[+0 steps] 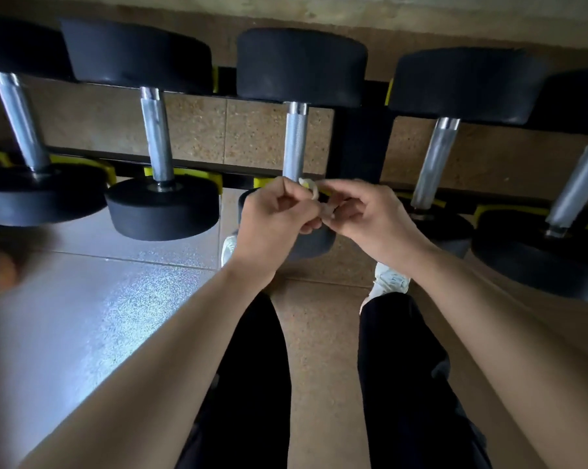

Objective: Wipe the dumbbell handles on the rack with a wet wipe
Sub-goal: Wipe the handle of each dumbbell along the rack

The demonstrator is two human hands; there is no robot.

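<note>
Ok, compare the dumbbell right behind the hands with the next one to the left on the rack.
The middle dumbbell has its near head mostly hidden behind the left hand and right hand, which pinch the wet wipe; the left neighbour shows its near head whole. The middle dumbbell's handle runs almost straight up the picture; the left neighbour's leans slightly. Both have black round heads and silver handles, and sit in yellow cradles.

Speckled tan floor tiles (319, 350) w/ a bright glare patch (110, 299) on the left. Black trousers (404, 384) at bottom centre. Two white shoes: left shoe (230, 247) mostly hidden, right shoe (389, 282) clearer. Blurred brownish object (1, 272) at left edge, poss. footwear, can't tell.
</note>
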